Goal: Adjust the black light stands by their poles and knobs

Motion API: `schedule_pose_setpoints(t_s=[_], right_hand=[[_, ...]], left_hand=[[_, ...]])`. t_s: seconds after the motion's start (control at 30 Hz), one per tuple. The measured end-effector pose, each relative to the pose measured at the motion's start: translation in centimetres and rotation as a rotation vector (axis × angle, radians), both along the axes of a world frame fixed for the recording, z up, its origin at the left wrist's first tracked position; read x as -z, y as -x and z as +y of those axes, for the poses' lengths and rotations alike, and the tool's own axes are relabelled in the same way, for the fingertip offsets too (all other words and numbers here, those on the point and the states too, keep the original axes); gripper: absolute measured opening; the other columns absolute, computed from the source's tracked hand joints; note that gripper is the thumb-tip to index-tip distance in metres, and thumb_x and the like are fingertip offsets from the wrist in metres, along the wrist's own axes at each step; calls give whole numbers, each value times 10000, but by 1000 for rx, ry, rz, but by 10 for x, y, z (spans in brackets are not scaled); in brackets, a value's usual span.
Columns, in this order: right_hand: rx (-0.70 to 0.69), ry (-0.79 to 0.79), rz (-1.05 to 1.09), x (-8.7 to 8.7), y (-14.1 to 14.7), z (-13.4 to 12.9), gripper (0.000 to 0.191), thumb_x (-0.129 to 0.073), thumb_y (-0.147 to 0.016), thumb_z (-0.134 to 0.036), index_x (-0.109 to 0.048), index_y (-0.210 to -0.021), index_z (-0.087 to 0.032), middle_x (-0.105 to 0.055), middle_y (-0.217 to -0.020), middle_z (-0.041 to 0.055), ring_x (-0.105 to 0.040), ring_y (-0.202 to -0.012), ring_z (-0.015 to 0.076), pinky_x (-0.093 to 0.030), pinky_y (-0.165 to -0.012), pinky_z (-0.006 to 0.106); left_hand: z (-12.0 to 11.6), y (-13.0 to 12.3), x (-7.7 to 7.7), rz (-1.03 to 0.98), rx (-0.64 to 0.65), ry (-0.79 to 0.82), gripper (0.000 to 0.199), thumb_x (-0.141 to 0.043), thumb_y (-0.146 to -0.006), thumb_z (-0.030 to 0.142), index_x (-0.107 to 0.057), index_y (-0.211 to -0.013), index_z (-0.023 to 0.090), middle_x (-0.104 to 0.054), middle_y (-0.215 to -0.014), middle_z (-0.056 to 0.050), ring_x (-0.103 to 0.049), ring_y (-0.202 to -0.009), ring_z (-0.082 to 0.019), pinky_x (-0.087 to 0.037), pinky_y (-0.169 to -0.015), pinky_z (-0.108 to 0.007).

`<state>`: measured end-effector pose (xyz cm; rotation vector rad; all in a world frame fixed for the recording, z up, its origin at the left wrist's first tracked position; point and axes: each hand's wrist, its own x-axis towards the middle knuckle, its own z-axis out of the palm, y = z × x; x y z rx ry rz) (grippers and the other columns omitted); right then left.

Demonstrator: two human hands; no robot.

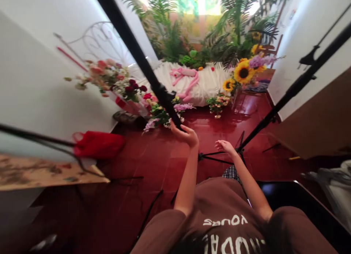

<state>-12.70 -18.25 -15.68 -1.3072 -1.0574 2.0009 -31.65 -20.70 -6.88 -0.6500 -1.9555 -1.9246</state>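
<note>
Apparently, work is going on unfinished: the left hand (185, 134) is pinching a black pole (141, 57) in its grip, while the right hand (226, 147) is hovering empty, half-spread.

A glossy, dark-red tiled floor (153, 162) spreads beneath the left hand (189, 136), which grips a black pole (145, 67). Right of that grip, a slim black tripod stand (292, 93) rests on the tiles; ahead and slightly right stands a small pot of pink and cream flowers (218, 101). Farther ahead, a low platform draped in gathered white cloth (207, 88) bears a pink, long-limbed plush toy (189, 72), a small orange object (200, 68) and a small red one (212, 69).
</note>
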Motion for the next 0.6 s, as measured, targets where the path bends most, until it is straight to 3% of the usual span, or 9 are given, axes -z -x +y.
schedule_pose_setpoints(t_s=[0.17, 0.33, 0.4, 0.47, 0.53, 0.6], right_hand=[[367, -81, -39, -1, -87, 27, 80, -594, -863, -216, -649, -878, -159, -705, -679, 7, -611, -493, 76, -502, -481, 169], [753, -351, -244, -25, -173, 70, 122, -583, -831, -247, -532, -929, -196, -613, -610, -64, -482, -396, 69, -426, -426, 182], [781, -505, -375, -40, -201, 88, 155, -540, -856, -241, -515, -1003, -199, -596, -640, -67, -461, -394, 75, -402, -428, 196], [721, -608, -507, -56, -224, 105, 222, -501, -892, -245, -508, -1108, -198, -603, -677, -54, -475, -412, 83, -408, -456, 210], [620, -625, -600, -71, -237, 121, 253, -465, -936, -267, -500, -1177, -198, -603, -665, -49, -486, -424, 90, -413, -477, 212], [523, -566, -625, -84, -243, 135, 216, -429, -975, -286, -518, -1146, -189, -590, -626, -49, -493, -427, 92, -408, -475, 203]], left_hand=[[3, -49, 1, 5, 117, 45, 499, -339, -962, 280, -306, -1433, 119, -252, -1552, -236, -180, -1513, -289, -115, -1242, -548], [26, -118, 2, 46, 491, -15, 327, -385, -958, 286, -483, -1243, 158, -499, -1357, -190, -459, -1338, -256, -306, -1172, -493], [46, -149, 1, 36, 725, 6, 290, -395, -969, 325, -524, -1180, 173, -584, -1238, -155, -546, -1224, -231, -384, -1112, -452], [71, -182, 0, 35, 992, 45, 297, -405, -977, 378, -540, -1156, 184, -627, -1158, -128, -596, -1133, -208, -436, -1057, -416], [98, -217, 0, 38, 1250, 58, 341, -415, -976, 431, -516, -1199, 194, -630, -1179, -125, -616, -1107, -196, -462, -1027, -397], [124, -251, 3, 9, 1420, 42, 401, -413, -972, 479, -482, -1250, 199, -602, -1256, -138, -606, -1148, -197, -466, -1024, -388]])
